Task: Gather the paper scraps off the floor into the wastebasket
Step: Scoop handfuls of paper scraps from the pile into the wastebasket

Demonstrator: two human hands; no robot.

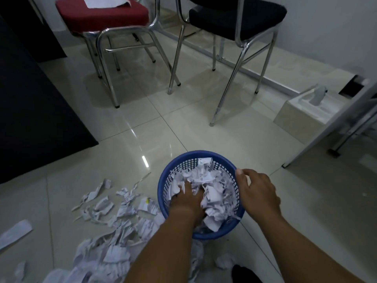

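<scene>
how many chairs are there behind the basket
2: a red-seated chair at upper left with paper on its seat, and a black-seated chair at upper right. A metal frame at the right edge may belong to a third.

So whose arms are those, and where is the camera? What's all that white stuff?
There is no robot here, just a person. The camera sits on the person's head and looks down, so you see their two arms as if they were your own. There is only this one picture.

The left hand is pushed into the paper scraps inside the blue wastebasket. Its fingertips are buried, so I cannot tell whether it grabs or presses. The right hand holds the basket's rim.

Many more torn scraps lie on the tiled floor to the left of the basket. Further back stand a red chair and a black chair. A tissue box sits on the right.
</scene>
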